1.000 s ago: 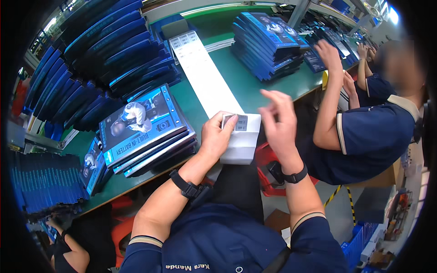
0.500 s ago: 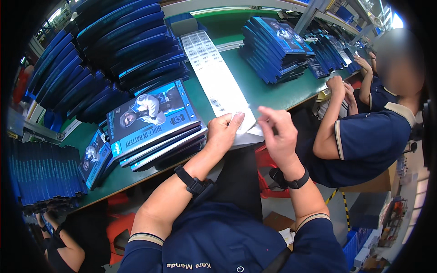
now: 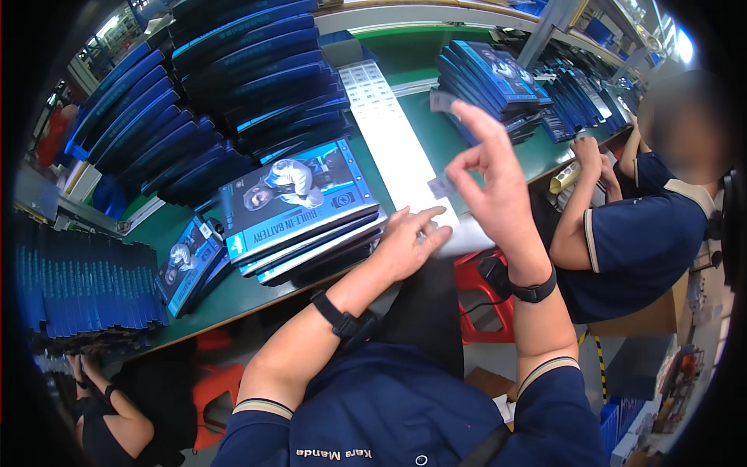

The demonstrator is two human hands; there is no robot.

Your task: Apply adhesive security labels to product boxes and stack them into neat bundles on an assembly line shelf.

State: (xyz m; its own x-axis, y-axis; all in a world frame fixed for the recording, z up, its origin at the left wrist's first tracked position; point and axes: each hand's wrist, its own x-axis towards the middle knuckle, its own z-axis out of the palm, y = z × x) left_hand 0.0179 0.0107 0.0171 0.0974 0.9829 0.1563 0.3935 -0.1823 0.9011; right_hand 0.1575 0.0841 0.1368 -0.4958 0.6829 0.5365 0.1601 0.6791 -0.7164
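Observation:
A long white sheet of label stickers runs across the green bench, its far end still bearing rows of printed labels. My left hand lies on the sheet's near end, fingers stretched out and thumb apart. Raised over the bench beside the sheet is my right hand. One small label clings to its index fingertip. Another small label is at its thumb, which is closed against a bent finger. Left of the sheet, a short stack of blue-and-black flat boxes lies with a picture on top.
Tall piles of the same boxes rise at the far left, with a dense row at the near left. A further stack stands far right. A co-worker sits to my right. A red stool is below the bench edge.
My right hand has lifted up and away from the sheet's near end, with small labels now at its fingertips. My left hand has loosened from a pinch and spread its fingers.

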